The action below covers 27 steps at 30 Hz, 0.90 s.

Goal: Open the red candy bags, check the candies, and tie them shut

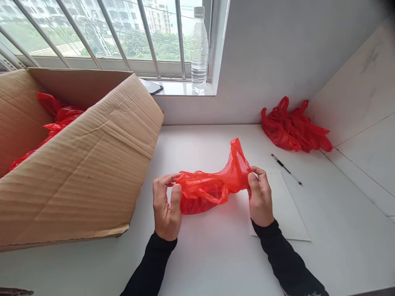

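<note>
A thin red plastic bag is stretched between my hands just over the white table, one handle loop sticking up on its right side. My left hand has its fingertips on the bag's left edge, with the thumb in front. On the other side, my right hand pinches the bag's right edge between thumb and fingers. The bag is crumpled, and its lower part hangs in folds.
A large cardboard box holding red bags stands at left. More red bags lie heaped at the back right, near a pen and white paper. A water bottle and a phone rest on the windowsill.
</note>
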Available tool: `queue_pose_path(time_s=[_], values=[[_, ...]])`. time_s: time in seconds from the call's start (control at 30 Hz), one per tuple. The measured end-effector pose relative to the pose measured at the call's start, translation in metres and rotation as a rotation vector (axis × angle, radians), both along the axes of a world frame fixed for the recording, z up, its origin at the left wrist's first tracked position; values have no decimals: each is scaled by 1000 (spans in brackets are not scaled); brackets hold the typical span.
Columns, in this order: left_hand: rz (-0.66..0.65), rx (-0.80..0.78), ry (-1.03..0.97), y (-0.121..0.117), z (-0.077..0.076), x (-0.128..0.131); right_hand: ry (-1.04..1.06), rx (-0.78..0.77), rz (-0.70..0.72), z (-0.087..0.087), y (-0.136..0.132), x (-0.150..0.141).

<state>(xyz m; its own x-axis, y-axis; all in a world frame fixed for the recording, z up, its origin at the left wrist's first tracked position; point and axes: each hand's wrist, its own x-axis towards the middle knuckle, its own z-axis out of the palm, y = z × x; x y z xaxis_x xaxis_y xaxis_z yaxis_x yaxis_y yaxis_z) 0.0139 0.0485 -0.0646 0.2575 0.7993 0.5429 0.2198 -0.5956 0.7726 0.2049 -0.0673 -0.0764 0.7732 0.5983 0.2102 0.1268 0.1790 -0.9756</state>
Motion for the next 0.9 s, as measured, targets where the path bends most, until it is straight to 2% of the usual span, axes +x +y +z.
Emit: queue_pose_path(time_s=[0.13, 0.3, 0.43, 0.6, 0.67, 0.77, 0.83, 0.9], values=[[-77, 54, 113, -11, 9, 1, -69, -43, 143, 3, -1, -5], [-17, -36, 156, -8, 12, 0, -159, -39, 104, 5, -5, -7], [68, -297, 136, -13, 15, -3, -181, 12, 88, 7, -7, -7], [-60, -685, -13, -34, 19, 0, -167, 76, 133, 7, -11, -8], [-108, -821, -152, -37, 28, -1, -152, 104, 168, 6, -12, -7], [-177, -1043, -359, -38, 50, -9, -141, 154, 225, 6, -13, -5], [-230, -1085, -355, -38, 68, -16, -123, 186, 268, 8, -16, -5], [-271, -1056, -251, -39, 82, -23, -86, 194, 307, 11, -20, -5]])
